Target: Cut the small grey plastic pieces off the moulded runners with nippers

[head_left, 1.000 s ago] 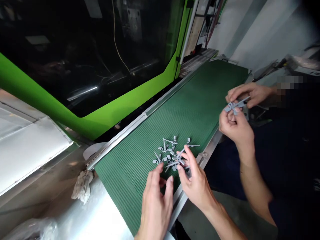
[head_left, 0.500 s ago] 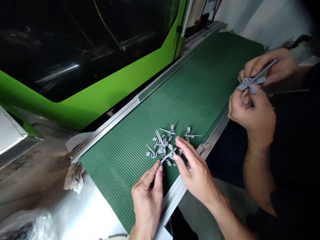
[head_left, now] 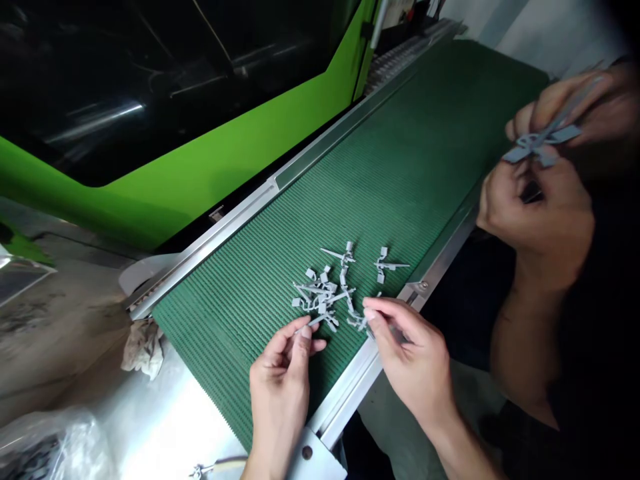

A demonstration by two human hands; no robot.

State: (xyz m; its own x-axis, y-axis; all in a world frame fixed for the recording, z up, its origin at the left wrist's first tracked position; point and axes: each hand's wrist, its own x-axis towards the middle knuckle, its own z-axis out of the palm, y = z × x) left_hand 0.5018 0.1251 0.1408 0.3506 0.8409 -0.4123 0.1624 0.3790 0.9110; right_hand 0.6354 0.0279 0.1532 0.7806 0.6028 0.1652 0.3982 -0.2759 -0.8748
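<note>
- The left hand (head_left: pixel 280 387) is nearly closed at the near side of the pile, thumb and fingertips pinching a thin gray plastic piece (head_left: pixel 311 323) just off the belt.
- The right hand (head_left: pixel 413 353) is partly open at the pile's near corner, its fingertips (head_left: pixel 373 315) among the parts; whether it has hold of one cannot be told.
- The pile of gray plastic parts (head_left: pixel 325 293) lies loose mid-width on the green ribbed belt (head_left: pixel 320 200), nearer its right-hand rail.
- One separate part (head_left: pixel 387 265) lies just beyond the pile, apart from it.
- Across the belt's far end, a co-worker's two hands (head_left: pixel 545 187) hold a molded gray part (head_left: pixel 543 141) up above the belt, well apart from the person's own hands.
- A crumpled rag (head_left: pixel 144 350) lies beside the belt's near left corner.
</note>
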